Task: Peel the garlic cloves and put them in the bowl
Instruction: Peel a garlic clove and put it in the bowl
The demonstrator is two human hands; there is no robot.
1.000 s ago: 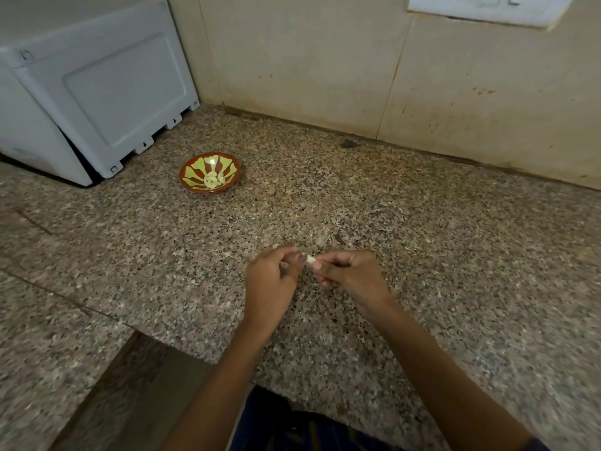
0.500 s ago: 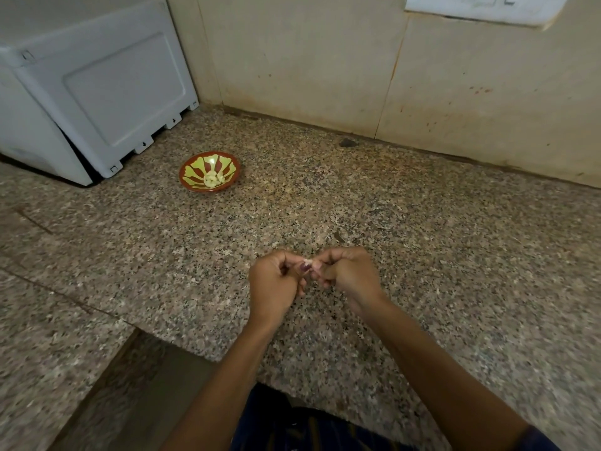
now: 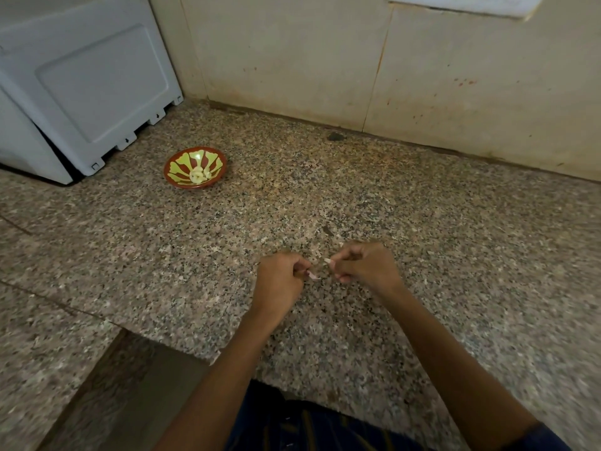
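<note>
Speckled granite counter (image 3: 422, 222) under both hands: left hand (image 3: 279, 281) pinches a pale peel strip (image 3: 313, 277), right hand (image 3: 367, 266) pinches the garlic clove (image 3: 327, 261), slightly apart. Bowl (image 3: 172, 175) with peeled cloves (image 3: 199, 174) sits far left, near a white appliance (image 3: 81, 86).

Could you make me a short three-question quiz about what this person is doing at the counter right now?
1. True or false: the bowl already has peeled garlic cloves in it.
2. On which side of the hands does the bowl sit: the person's left or right?
3. What is pinched at the left hand: A a knife, B a thin pale strip of peel, C a spoon?

Key
1. True: pale cloves lie in the middle of the bowl.
2. Left, farther back on the counter, near the white appliance.
3. B. The right hand pinches a small pale piece, probably the clove; the hands are apart.
</note>
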